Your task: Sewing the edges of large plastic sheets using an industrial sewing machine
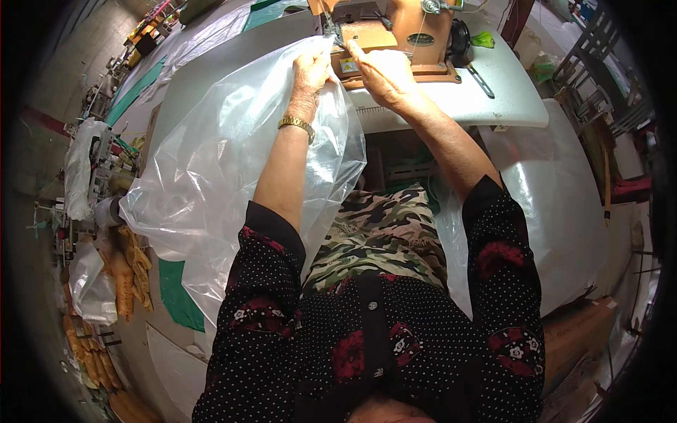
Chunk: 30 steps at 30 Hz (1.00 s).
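Note:
A large sheet of clear plastic (204, 155) drapes from the sewing machine (421, 42) down over the table edge and past my left forearm. My left hand (312, 74) is closed on the plastic's upper edge, just short of the needle area. Close beside the needle, my right hand (384, 74) has its fingers pinched together at the machine's front. A small dark piece shows by those fingertips, too small to make out. The machine is orange-brown with a black handwheel (460, 39).
The white table (493, 99) bears a dark slim tool (481, 81) and a bright green item (483, 39) right of the machine. More clear plastic (550, 204) hangs at right. Orange gloves (123, 285) hang at far left; a slatted chair (599, 63) stands at far right.

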{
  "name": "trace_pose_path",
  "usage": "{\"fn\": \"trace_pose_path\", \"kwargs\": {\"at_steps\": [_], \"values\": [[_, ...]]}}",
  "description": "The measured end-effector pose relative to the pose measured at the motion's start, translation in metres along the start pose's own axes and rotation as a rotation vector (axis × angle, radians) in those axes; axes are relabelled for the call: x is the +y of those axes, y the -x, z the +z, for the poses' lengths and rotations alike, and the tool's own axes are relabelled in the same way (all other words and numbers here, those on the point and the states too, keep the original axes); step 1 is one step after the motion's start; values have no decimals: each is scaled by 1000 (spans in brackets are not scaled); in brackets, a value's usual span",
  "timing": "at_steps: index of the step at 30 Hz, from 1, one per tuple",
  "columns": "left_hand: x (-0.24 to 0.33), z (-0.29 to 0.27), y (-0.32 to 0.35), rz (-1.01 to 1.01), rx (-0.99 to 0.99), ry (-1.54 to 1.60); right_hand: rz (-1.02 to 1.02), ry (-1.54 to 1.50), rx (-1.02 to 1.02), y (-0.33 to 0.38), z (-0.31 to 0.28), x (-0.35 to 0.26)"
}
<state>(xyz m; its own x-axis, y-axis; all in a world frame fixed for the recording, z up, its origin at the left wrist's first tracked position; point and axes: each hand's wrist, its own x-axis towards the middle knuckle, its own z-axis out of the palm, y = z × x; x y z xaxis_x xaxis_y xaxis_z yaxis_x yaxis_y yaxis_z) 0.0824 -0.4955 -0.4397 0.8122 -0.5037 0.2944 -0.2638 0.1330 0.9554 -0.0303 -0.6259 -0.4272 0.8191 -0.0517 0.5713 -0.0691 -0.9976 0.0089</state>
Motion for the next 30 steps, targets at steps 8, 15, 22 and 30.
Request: {"fn": "trace_pose_path", "kwargs": {"at_steps": [8,15,22,30], "values": [[1,-1,3,-48,-7,85,28,0,-24,-2,3,-1],[3,3,2,-6,30,-163,9,35,-26,-6,3,-4],[5,12,8,486,153,-872,-43,-10,102,-5,0,-4],[5,30,-14,465,197,-843,-217,-13,136,-25,-10,18]]}}
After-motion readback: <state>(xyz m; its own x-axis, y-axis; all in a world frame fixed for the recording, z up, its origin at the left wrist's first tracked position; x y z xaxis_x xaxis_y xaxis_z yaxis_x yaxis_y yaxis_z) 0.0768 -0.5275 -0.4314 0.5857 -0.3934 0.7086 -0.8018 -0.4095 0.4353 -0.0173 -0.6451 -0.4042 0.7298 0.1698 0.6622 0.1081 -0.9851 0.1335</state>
